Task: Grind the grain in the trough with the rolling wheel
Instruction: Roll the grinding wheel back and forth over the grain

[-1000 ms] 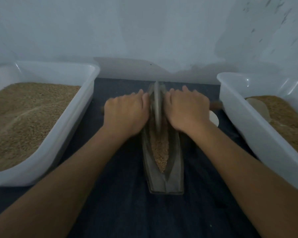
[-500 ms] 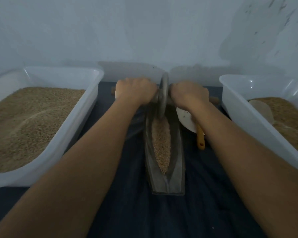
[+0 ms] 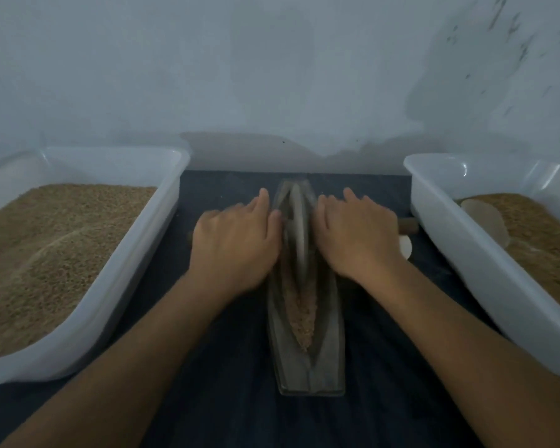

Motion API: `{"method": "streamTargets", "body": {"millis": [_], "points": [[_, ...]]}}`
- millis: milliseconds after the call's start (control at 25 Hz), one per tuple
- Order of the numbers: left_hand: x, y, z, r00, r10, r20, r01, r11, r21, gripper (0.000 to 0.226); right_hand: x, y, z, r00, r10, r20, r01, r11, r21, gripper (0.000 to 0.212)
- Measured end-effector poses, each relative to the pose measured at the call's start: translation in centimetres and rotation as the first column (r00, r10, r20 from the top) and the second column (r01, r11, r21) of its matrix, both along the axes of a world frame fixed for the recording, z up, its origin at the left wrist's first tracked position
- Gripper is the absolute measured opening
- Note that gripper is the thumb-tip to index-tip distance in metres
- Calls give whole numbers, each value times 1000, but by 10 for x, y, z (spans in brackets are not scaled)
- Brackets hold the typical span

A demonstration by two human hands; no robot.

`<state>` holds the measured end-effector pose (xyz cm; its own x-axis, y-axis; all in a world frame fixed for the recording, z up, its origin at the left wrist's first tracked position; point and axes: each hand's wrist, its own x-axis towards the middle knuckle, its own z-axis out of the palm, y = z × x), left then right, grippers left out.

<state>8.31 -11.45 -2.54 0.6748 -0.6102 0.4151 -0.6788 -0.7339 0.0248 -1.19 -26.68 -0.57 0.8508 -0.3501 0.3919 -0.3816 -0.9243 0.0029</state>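
Here, trough (image 3: 307,367) lies lengthwise on dark bench (image 3: 227,412), grain (image 3: 299,318) in its channel. My left hand (image 3: 236,244) & right hand (image 3: 356,237) press flat on axle either side of wheel (image 3: 298,227), fingers (image 3: 261,202) extended, at trough's far half.

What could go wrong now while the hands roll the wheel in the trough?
The left hand and right hand lie flat on the axle, very close to the wheel, so a finger might get pinched against the trough rim. Grain piled at the near end could spill onto the dark cloth.
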Motion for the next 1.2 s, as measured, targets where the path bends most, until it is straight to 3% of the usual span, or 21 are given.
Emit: {"method": "streamTargets", "body": {"millis": [120, 200, 320, 400, 520, 600, 680, 760, 880, 960, 1120, 1200], "points": [[56, -40, 20, 971, 91, -221, -75, 994, 79, 33, 64, -29, 26, 989, -68, -132, 81, 992, 100, 42], [62, -42, 24, 951, 106, -289, -95, 994, 51, 26, 71, -25, 33, 985, -77, -156, 86, 995, 57, 40], [17, -8, -1, 995, 44, -86, -38, 997, 69, 40, 25, -3, 6, 997, -64, -42, 63, 998, -31, 47], [-23, 20, -4, 997, -3, -83, -2, 999, -53, 62, -27, 15, -7, 996, -19, 90, 20, 1000, -17, 48], [-51, 36, -6, 997, -30, -70, 24, 996, -81, 65, -61, 25, -17, 975, 34, 221, -28, 999, -27, 50], [-33, 22, 3, 995, -12, -94, 11, 1000, -11, 65, -41, 17, -11, 989, -15, 148, 29, 995, -93, 48], [-1, -7, 12, 995, 44, -85, -40, 998, 50, 59, 2, -1, 6, 999, -41, -27, 43, 997, 57, 46], [32, -39, 28, 979, 115, -171, -106, 993, 60, 45, 42, -27, 19, 985, -75, -154, 110, 967, 229, 40], [45, -53, 37, 975, 130, -182, -113, 988, 102, 39, 57, -36, 23, 974, -132, -183, 176, 951, 253, 42], [23, -34, 20, 987, 109, -115, -91, 984, 152, 52, 27, -21, 1, 985, -74, -154, 100, 980, 170, 49], [-53, 37, -5, 995, -40, -89, 37, 998, -43, 63, -62, 16, -16, 983, 135, 124, -135, 991, -4, 63], [-50, 42, -8, 994, -72, -79, 65, 994, -90, 63, -63, 17, -13, 981, 143, 128, -136, 989, -63, 63]]}}
